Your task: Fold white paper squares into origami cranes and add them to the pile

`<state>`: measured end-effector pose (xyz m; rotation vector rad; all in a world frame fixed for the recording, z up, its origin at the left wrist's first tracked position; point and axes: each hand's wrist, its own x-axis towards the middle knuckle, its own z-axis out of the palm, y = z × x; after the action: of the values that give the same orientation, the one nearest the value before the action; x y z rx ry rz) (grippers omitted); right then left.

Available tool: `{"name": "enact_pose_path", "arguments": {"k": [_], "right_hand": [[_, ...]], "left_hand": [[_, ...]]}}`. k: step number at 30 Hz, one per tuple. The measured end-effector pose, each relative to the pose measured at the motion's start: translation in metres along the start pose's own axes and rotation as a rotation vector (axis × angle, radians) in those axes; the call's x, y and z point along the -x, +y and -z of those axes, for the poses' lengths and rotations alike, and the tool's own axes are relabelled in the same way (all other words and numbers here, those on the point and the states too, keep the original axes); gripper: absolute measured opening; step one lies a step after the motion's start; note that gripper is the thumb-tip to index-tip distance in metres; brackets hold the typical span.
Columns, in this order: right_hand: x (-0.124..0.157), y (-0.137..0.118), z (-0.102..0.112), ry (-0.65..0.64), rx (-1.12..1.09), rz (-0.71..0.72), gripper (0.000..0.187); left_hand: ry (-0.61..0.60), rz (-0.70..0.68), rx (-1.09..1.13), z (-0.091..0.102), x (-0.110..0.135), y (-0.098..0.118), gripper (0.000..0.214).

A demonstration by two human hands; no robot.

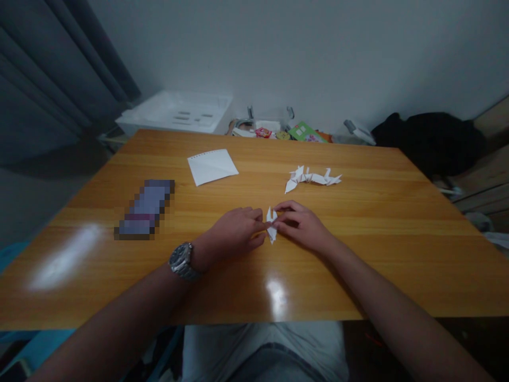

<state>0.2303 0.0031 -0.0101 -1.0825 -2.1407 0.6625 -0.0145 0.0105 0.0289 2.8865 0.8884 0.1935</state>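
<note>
The left hand [234, 231] and right hand [300, 225] meet, pinching a sharply creased white paper piece [271, 224], seemingly origami, over the glossy wood-grain table [358, 276].

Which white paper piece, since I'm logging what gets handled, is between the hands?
The small folded piece between the left hand and right hand; the longer folded piece and flat sheet lie apart.

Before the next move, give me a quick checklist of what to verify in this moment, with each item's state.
1. Left hand and right hand both on the small folded paper: ok.
2. Wristwatch away from that paper: ok.
3. Larger folded paper figure apart from the hands: ok.
4. White paper sheet apart from the hands: ok.
5. Small piece's creases sharp: cannot tell, fingers cover it.
6. Blurred object on the wooden table identified: cannot tell.
</note>
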Motion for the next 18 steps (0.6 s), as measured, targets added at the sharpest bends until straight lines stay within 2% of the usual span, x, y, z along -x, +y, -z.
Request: {"name": "enact_pose_path", "arguments": {"k": [3, 7, 11, 14, 18], "right_hand": [[-0.002, -0.003, -0.007, 0.063, 0.050, 0.003, 0.009], [-0.001, -0.001, -0.011, 0.120, 0.153, -0.067, 0.029], [0.001, 0.001, -0.012, 0.128, 0.208, -0.148, 0.037], [0.001, 0.001, -0.013, 0.122, 0.210, -0.163, 0.037], [-0.001, -0.001, -0.013, 0.104, 0.156, -0.152, 0.031]], "left_hand": [[0.002, 0.026, 0.033, -0.002, -0.001, 0.002, 0.031], [0.039, 0.100, 0.123, -0.005, -0.002, 0.004, 0.029], [0.152, 0.210, 0.278, -0.011, -0.005, 0.002, 0.026], [0.259, 0.307, 0.382, -0.017, -0.008, -0.003, 0.023], [0.298, 0.330, 0.378, -0.024, -0.009, -0.009, 0.025]]}}
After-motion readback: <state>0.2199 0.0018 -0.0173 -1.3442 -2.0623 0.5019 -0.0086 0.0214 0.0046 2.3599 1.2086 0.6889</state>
